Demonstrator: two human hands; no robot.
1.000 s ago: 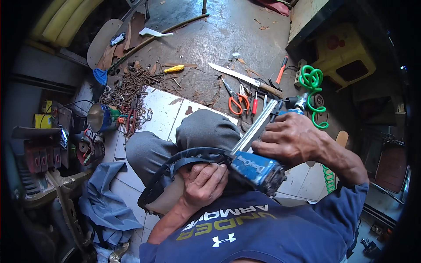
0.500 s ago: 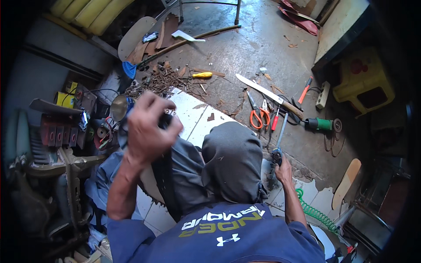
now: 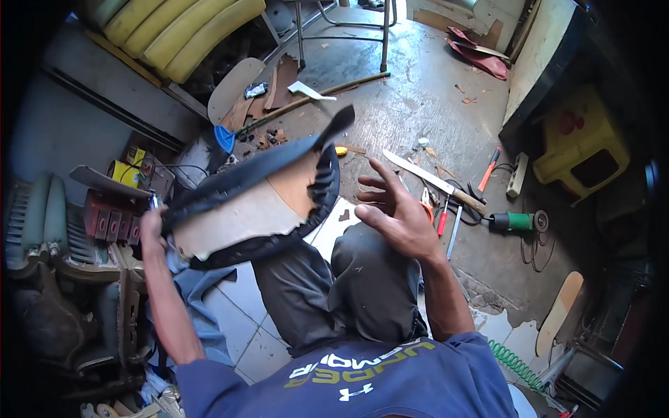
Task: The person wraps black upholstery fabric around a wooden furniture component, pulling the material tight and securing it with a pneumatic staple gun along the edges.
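Note:
My left hand grips the left end of an upholstered seat panel. Its underside faces up: a pale board with a tan section at the right end, edged by gathered black covering. One black flap of that covering sticks up at the far right corner. The panel is held tilted above my left knee. To its right my right hand is raised over my right knee, fingers spread and holding nothing. Partly behind that hand lie orange-handled scissors, with a red-handled screwdriver beside them.
A long knife, a red-handled hammer and a green angle grinder lie on the right floor. A yellow plastic stool stands beyond. Carved furniture frames crowd the left. A coiled green hose runs at lower right.
The seat panel has swung up into full view, held by my left hand, which moved left and down. My right hand has let go of the blue-handled tool and risen, open.

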